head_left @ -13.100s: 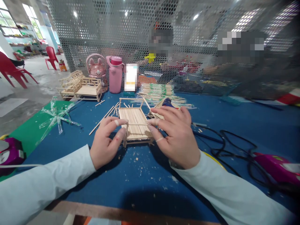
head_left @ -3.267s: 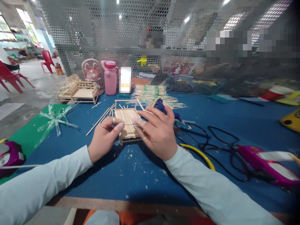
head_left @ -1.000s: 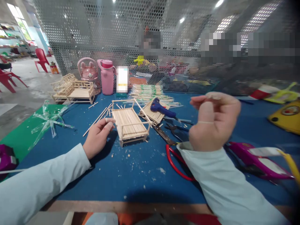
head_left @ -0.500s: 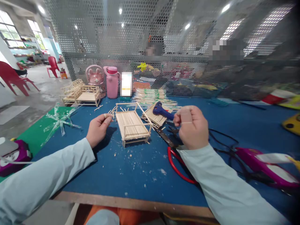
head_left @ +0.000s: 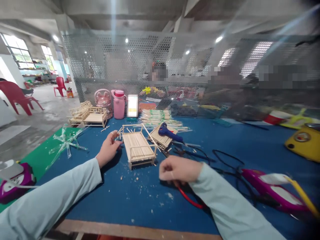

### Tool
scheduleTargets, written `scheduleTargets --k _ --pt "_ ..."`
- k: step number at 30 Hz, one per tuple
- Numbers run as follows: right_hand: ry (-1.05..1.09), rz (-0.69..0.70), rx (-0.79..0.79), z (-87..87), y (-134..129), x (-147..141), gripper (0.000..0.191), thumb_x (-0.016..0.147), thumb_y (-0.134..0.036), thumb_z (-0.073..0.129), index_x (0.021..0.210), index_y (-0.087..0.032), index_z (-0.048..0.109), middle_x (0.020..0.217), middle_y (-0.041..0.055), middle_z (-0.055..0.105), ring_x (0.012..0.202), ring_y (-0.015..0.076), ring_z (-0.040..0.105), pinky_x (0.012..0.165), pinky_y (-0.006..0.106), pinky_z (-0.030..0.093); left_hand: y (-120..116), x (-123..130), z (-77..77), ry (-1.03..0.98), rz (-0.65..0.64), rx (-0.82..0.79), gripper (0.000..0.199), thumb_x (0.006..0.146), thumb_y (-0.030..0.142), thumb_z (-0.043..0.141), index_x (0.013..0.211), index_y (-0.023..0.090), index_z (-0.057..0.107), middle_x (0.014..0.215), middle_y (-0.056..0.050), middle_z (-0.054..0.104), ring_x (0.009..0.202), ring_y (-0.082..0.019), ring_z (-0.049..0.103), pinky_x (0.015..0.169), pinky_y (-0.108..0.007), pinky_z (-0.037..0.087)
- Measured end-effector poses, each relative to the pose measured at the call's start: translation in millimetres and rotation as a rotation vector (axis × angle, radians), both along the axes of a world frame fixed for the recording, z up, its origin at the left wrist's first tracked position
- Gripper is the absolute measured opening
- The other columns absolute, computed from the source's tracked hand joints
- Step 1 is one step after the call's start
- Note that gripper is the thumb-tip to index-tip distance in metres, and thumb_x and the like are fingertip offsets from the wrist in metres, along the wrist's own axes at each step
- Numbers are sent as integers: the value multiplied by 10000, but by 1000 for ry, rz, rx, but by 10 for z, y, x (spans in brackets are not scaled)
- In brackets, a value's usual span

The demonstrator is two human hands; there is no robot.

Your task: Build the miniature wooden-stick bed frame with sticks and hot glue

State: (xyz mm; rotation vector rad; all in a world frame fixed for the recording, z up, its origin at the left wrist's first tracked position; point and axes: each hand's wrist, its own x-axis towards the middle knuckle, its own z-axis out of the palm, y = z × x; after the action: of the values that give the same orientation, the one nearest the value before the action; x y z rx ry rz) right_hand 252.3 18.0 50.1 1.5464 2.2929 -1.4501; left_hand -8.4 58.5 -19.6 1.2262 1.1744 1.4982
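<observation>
Bending loosely, the fingers of the left hand [head_left: 108,151] are held just beside the left edge of a small slatted stick frame [head_left: 137,143]; whether it is touched, or anything pinched, cannot be told. The fingers of the right hand [head_left: 178,169] are curled downward over a red handle [head_left: 191,199] on the near right side, but whether it is gripped is hidden by the hand itself.

The frame is set upright on the blue tabletop [head_left: 120,206], between the two hands. It can be judged light and fairly stiff across the slats, yet fragile at its thin rails and joints—it would best be taken by both long sides of the slatted base, not lifted by a rail.

Behind it to the right, a blue glue gun [head_left: 170,133] is laid across another slatted panel [head_left: 161,140]. Farther off, bundled sticks [head_left: 156,116] are piled near a pink bottle [head_left: 119,106], and finished-looking miniature furniture [head_left: 93,117] is placed to the left—near a clear plastic tangle [head_left: 67,141].
</observation>
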Motion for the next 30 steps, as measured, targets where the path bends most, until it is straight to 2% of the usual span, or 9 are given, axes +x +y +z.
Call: scheduleTargets --k 1,4,7,10,16,23,26,30 --pt "6 22 -46 -45 -9 -57 166 717 -290 611 621 -166 557 477 -52 525 338 53 422 319 167 313 21 27 -1 -5 -15 -17 483 605 63 580 1061 211 529 1206 -96 572 728 -113 609 540 -205 456" --pt "50 -7 -32 -170 7 -213 103 747 -247 588 689 -165 565 469 -69 524 331 43 424 309 147 319 77 85 29 -19 -63 -59 557 572 23 573 1092 210 497 1265 -126 543 714 -114 603 488 -189 423" --pt "104 -92 15 -246 63 -269 58 770 -213 572 801 -164 571 500 -76 539 354 42 453 303 132 311 92 93 76 -35 -108 -96 568 546 15 566 1080 194 487 1131 -106 615 653 -108 590 456 -181 391" --pt "148 -189 53 -301 146 -239 34 792 -190 557 774 -164 544 523 -69 545 361 38 466 282 126 298 25 59 96 -40 -100 -121 534 544 35 569 1048 189 487 982 -53 643 591 -84 566 460 -173 380" --pt "229 -325 48 -378 297 -176 189 816 -135 510 633 -169 480 511 -54 549 330 29 448 260 123 284 -338 -43 116 4 -55 -155 461 576 121 591 1025 181 503 896 -29 628 615 -105 581 496 -204 422" --pt "338 -413 6 -383 329 -198 159 823 -119 454 688 -166 524 599 -29 577 401 45 504 310 133 365 -787 -107 202 136 -53 -197 380 616 202 574 992 171 525 956 -61 641 651 -125 591 519 -234 431" --pt "371 -432 0 -371 338 -212 123 761 -74 477 726 -168 550 617 -31 560 434 53 510 320 135 375 -878 -99 186 125 -95 -176 375 618 195 573 989 179 521 930 -59 646 726 -148 611 579 -256 452" --pt "396 -444 10 -370 343 -224 115 728 -82 500 766 -174 558 620 -28 551 466 63 515 339 137 383 -880 -71 109 116 -123 -125 392 616 171 575 1003 184 513 1006 -65 627 836 -150 609 786 -317 473"
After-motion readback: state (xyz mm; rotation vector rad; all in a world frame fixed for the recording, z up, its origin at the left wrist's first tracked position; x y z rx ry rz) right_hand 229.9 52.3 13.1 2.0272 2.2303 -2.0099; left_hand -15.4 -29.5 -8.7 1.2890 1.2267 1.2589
